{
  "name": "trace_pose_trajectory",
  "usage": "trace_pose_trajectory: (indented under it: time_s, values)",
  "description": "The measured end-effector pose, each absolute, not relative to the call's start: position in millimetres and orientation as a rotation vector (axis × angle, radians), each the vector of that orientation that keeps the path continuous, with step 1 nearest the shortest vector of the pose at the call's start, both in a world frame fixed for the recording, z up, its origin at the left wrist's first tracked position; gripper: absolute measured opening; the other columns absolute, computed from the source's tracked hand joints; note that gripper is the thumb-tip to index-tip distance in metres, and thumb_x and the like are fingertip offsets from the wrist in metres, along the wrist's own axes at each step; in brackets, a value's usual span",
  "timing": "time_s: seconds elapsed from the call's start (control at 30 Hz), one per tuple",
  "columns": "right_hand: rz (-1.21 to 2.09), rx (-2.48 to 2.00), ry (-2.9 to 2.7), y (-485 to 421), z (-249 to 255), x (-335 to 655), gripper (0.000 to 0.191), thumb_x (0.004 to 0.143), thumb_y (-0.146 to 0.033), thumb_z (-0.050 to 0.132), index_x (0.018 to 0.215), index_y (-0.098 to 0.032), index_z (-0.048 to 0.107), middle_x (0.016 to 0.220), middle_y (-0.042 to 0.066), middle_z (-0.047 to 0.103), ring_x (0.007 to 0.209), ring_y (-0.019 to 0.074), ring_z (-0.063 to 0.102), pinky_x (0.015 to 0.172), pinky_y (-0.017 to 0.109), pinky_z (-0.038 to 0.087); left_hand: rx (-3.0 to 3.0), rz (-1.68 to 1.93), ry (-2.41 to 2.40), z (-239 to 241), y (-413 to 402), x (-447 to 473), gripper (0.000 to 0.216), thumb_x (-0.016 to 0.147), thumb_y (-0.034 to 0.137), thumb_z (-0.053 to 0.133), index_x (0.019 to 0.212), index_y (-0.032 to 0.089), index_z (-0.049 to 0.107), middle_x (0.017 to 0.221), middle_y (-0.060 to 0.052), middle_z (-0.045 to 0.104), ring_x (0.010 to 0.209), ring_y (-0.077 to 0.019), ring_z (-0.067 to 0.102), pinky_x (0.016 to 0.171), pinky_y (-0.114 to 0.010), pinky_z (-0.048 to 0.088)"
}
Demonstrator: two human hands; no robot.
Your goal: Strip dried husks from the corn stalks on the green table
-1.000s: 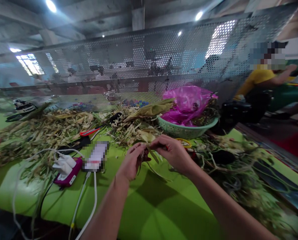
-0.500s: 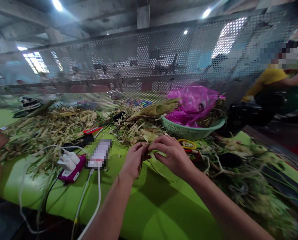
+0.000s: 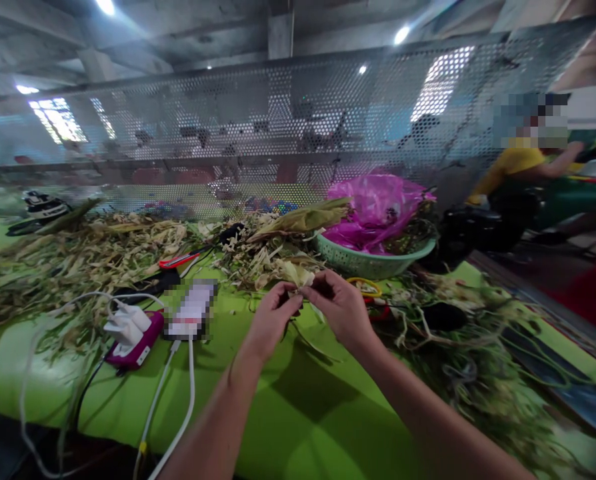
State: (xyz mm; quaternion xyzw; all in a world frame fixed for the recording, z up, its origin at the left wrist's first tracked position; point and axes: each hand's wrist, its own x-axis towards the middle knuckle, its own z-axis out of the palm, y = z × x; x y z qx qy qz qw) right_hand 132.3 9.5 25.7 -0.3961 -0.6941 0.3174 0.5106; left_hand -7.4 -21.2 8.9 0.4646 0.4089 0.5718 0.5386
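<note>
Both my hands meet over the green table (image 3: 303,413), just in front of a heap of dried leaf strips (image 3: 273,257). My left hand (image 3: 271,320) pinches a thin green leaf strip (image 3: 305,320) between thumb and fingers. My right hand (image 3: 341,307) is closed on the same strip from the other side, fingertips touching the left ones. The strip's loose ends hang down below my hands toward the table.
A phone (image 3: 193,310) and a magenta power bank (image 3: 133,340) with white chargers and cables lie at left. A green basket (image 3: 373,260) holds a pink plastic bag (image 3: 375,207). Scissors (image 3: 368,288) lie beside my right hand. A perforated metal screen (image 3: 278,127) stands behind; a person in yellow (image 3: 515,167) is at right.
My hands stayed together on the strip and shifted slightly, fingertips now pinched closer. Another person's hand at the far left edge has drawn almost out of view.
</note>
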Motion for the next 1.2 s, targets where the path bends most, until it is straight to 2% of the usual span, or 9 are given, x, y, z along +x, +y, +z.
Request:
trace_pose_trajectory:
  time_s: [0.13,0.23,0.43,0.57,0.73,0.87,1.03,1.13,1.2]
  values:
    - [0.82,-0.958,-1.668,6.5,27.7,129.0,0.019,0.079,-0.036,0.062,0.074,-0.018,0.061,0.07,0.002,0.06,0.066,0.0153,0.054,0.062,0.026,0.043,1.156,1.392,1.045,8.6,-20.3,-7.6,0.028,0.074,0.037,0.068,0.092,0.017,0.06,0.082,-0.001,0.06,0.073,-0.0114,0.051,0.07,-0.023,0.042]
    - [0.901,-0.908,-1.613,5.3,27.1,127.7,0.019,0.077,-0.036,0.064,0.081,-0.018,0.063,0.077,0.004,0.065,0.071,0.0168,0.058,0.067,0.027,0.046,1.085,1.459,1.046,8.6,-19.2,-8.3,0.026,0.075,0.037,0.067,0.089,0.016,0.061,0.079,0.0,0.059,0.07,-0.0109,0.051,0.066,-0.023,0.042]
    - [1.001,-1.009,-1.628,11.3,22.4,130.4,0.026,0.078,-0.041,0.064,0.072,-0.016,0.065,0.068,0.002,0.064,0.062,0.0146,0.054,0.059,0.026,0.042,0.905,1.545,1.054,11.6,-21.0,-8.9,0.026,0.072,0.039,0.068,0.083,0.017,0.062,0.075,0.0,0.06,0.069,-0.0111,0.054,0.063,-0.022,0.043]
    - [1.125,-0.903,-1.511,13.6,19.6,129.3,0.023,0.076,-0.039,0.066,0.083,-0.017,0.068,0.081,0.004,0.07,0.072,0.0178,0.061,0.07,0.03,0.048,0.899,1.531,1.067,13.8,-22.6,-8.3,0.022,0.072,0.036,0.066,0.081,0.017,0.06,0.081,-0.001,0.063,0.076,-0.0127,0.058,0.065,-0.022,0.045]
    - [0.675,-0.861,-1.693,4.6,24.1,129.5,0.012,0.08,-0.031,0.064,0.08,-0.019,0.068,0.079,0.004,0.067,0.074,0.018,0.061,0.072,0.03,0.048,0.899,1.459,1.09,12.9,-20.3,-7.9,0.018,0.076,0.034,0.06,0.081,0.019,0.051,0.068,0.001,0.059,0.061,-0.0112,0.055,0.057,-0.022,0.043]
    - [0.389,-0.849,-1.885,-0.8,29.5,132.0,0.011,0.084,-0.027,0.06,0.08,-0.02,0.068,0.078,0.005,0.063,0.073,0.018,0.06,0.068,0.029,0.047,1.085,1.423,1.115,9.0,-17.9,-8.3,0.012,0.078,0.029,0.057,0.081,0.019,0.052,0.061,0.004,0.051,0.055,-0.0095,0.046,0.055,-0.022,0.038]
    - [0.388,-0.879,-1.922,4.9,30.2,135.0,0.009,0.083,-0.025,0.061,0.082,-0.022,0.069,0.082,0.006,0.062,0.077,0.0195,0.06,0.071,0.031,0.047,1.474,1.354,1.267,6.8,-19.4,-6.9,0.007,0.079,0.02,0.052,0.072,0.018,0.053,0.067,0.002,0.051,0.064,-0.0115,0.043,0.061,-0.023,0.034]
    - [0.51,-0.882,-1.835,11.0,28.0,136.0,0.006,0.079,-0.027,0.066,0.079,-0.021,0.068,0.08,0.004,0.058,0.075,0.0183,0.058,0.069,0.029,0.046,1.525,1.315,1.229,9.6,-22.1,-5.7,0.007,0.08,0.024,0.054,0.077,0.018,0.055,0.071,0.001,0.053,0.068,-0.0126,0.045,0.063,-0.024,0.035]
    - [0.611,-0.904,-1.765,14.2,26.5,136.2,0.012,0.075,-0.031,0.07,0.075,-0.02,0.066,0.077,0.002,0.057,0.073,0.0172,0.056,0.065,0.028,0.044,1.52,1.309,1.19,11.8,-23.9,-5.6,0.012,0.081,0.029,0.056,0.081,0.017,0.056,0.074,0.001,0.054,0.069,-0.0127,0.045,0.064,-0.024,0.036]
